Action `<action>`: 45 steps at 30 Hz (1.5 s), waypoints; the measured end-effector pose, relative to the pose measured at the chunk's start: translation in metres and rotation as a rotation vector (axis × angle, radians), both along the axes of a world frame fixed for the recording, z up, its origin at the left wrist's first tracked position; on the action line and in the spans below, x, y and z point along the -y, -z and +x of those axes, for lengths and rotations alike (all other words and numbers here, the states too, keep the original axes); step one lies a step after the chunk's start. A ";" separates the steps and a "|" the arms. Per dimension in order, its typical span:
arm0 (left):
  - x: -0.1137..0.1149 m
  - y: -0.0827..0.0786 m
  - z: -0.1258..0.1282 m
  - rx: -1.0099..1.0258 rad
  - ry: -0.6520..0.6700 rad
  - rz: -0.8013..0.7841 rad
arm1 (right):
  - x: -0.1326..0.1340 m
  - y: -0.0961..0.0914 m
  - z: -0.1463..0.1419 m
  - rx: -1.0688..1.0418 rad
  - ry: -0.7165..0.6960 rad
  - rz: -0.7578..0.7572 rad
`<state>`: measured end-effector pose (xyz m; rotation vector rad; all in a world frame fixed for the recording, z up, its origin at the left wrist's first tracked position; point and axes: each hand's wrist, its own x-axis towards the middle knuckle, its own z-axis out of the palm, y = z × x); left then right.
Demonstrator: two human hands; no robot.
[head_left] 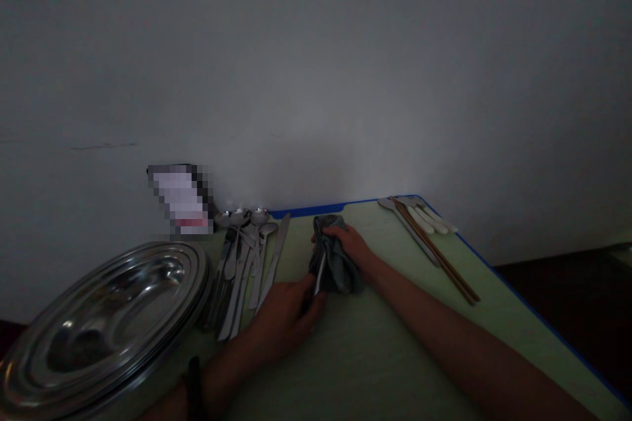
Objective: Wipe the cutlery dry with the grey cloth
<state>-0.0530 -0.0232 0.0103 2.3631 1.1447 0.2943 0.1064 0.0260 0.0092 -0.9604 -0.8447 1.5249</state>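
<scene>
My left hand (286,319) is closed around the handle end of a slim metal utensil (319,274), near the middle of the pale green table (375,355). My right hand (351,242) grips a dark grey cloth (334,266) that is wrapped over the utensil's far end. The light is dim, so I cannot tell what kind of utensil it is.
A row of metal spoons and knives (247,263) lies left of the cloth. Stacked oval steel trays (99,322) sit at the near left. Chopsticks (437,253) and white-handled cutlery (424,217) lie at the far right corner. The table meets a white wall; a pixelated object (182,200) leans there.
</scene>
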 end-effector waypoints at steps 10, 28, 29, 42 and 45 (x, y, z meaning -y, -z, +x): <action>0.000 0.000 0.000 -0.003 0.009 0.008 | -0.004 0.006 0.002 0.009 -0.009 0.047; 0.000 -0.001 0.000 0.034 -0.043 -0.053 | -0.003 0.012 0.002 -0.087 -0.046 -0.032; 0.000 -0.001 0.000 0.044 -0.048 -0.060 | -0.002 0.011 0.001 -0.075 -0.046 -0.018; -0.001 -0.003 0.002 -0.048 -0.029 0.016 | -0.004 0.014 -0.006 -0.079 0.138 0.012; 0.000 -0.002 0.002 -0.108 -0.033 0.065 | -0.008 0.020 -0.006 -0.097 0.263 -0.013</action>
